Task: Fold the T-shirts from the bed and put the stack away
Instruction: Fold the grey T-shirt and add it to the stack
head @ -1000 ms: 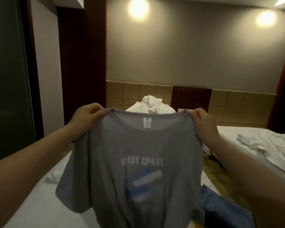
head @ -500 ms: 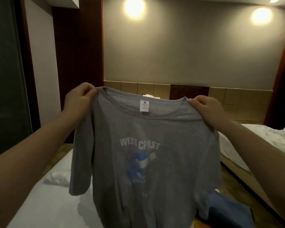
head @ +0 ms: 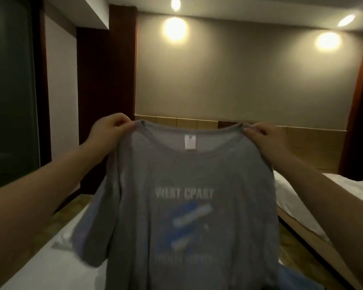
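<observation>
T-shirt: grey T-shirt [head: 189, 216] hung in the air in front of the person, above the near end of the bed [head: 50, 266], held by its two shoulders; front print and neck label [head: 190, 142] faced the camera, the print blurred.
Step in hand: judged to be the shake-out and squaring before the first fold.
Doing it well: shoulders should be kept level and the collar taut between them, so that the body hangs without twist; it could then go down flat on the bed, print side down, with the sleeves spread.
Left hand: left hand [head: 109, 132] had its fingers [head: 118, 122] closed tight, pinching the shoulder seam beside the collar.
Right hand: right hand [head: 266, 141] likewise had its fingers [head: 253, 130] pinched together on the other shoulder.
Hem: out of view below the frame, so I cannot tell whether it touched the bed.
Other cloth: blue garment [head: 298, 279] lay at the bed's near right corner, partly hidden behind the shirt.
</observation>
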Motion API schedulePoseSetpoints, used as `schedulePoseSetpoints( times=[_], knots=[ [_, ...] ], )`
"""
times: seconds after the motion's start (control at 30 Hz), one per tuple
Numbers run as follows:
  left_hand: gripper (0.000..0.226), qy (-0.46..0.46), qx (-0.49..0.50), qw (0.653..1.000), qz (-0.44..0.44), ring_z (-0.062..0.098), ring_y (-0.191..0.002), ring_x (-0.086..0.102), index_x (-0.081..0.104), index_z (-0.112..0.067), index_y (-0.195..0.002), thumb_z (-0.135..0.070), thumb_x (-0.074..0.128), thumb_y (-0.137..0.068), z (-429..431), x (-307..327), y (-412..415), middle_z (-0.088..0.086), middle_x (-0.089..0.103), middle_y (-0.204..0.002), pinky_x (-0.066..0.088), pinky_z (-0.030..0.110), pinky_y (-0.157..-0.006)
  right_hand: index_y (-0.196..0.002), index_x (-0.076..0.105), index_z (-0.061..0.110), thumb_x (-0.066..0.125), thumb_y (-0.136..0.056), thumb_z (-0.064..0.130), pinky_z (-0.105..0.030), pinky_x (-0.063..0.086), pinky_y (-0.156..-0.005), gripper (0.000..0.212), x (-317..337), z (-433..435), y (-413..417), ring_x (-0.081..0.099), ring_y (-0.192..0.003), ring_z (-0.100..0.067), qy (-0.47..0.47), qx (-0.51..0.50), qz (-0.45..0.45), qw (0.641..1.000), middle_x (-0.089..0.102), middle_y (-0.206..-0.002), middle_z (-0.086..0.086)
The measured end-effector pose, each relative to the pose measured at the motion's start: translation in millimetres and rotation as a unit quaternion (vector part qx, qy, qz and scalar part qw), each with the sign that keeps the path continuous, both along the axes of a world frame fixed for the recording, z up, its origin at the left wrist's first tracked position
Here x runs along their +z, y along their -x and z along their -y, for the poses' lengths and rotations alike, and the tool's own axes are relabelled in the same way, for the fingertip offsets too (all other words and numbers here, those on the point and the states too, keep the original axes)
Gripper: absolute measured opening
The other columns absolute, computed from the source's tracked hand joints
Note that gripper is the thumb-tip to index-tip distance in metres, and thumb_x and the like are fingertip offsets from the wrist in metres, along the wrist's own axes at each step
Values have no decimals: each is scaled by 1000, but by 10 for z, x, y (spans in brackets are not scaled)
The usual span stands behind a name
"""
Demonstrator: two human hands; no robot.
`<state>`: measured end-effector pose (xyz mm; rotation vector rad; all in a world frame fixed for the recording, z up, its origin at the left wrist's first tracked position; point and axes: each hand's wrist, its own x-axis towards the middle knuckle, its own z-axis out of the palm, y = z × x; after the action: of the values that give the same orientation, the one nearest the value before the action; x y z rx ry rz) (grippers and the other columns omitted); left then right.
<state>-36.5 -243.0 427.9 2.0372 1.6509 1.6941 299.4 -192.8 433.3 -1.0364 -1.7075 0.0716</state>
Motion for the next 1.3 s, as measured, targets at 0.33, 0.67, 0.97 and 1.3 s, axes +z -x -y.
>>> schedulePoseSetpoints(
  times=[0.33,0.67,0.97,1.3],
  knots=[
    [31,400,-177,829,348,25,-85,61,63,0,-104,-25,61,-87,198,-677,-270,15,70,-87,48,35,-69,-94,65,11,59,-90,33,-31,48,-67,23,-622,293,187,58,-78,-19,273,39,-166,947,62,-85,-6],
    [21,236,-200,710,633,12,-56,67,61,-9,-89,-25,48,-93,1025,-1845,-1099,2,70,-66,55,22,-49,-74,60,6,56,-92,23,-49,50,-81,25,-1909,1229,947,58,-73,-27,318,91,-321,887,62,-75,-18],
    [3,86,-17,897,433,8,-75,68,65,-24,-84,-22,63,-85,1205,-2128,-1396,-8,70,-78,57,23,-67,-66,61,15,61,-86,29,-31,52,-56,24,-2173,1502,1326,60,-57,-17,200,79,-221,951,63,-58,1],
    [8,21,-20,929,368,1,-85,66,66,-29,-86,-22,66,-84,1148,-2211,-1451,-17,70,-88,53,14,-70,-74,64,18,58,-88,32,-27,50,-50,20,-2164,1471,1209,58,-50,-9,258,152,-242,923,62,-55,2]
  ],
)
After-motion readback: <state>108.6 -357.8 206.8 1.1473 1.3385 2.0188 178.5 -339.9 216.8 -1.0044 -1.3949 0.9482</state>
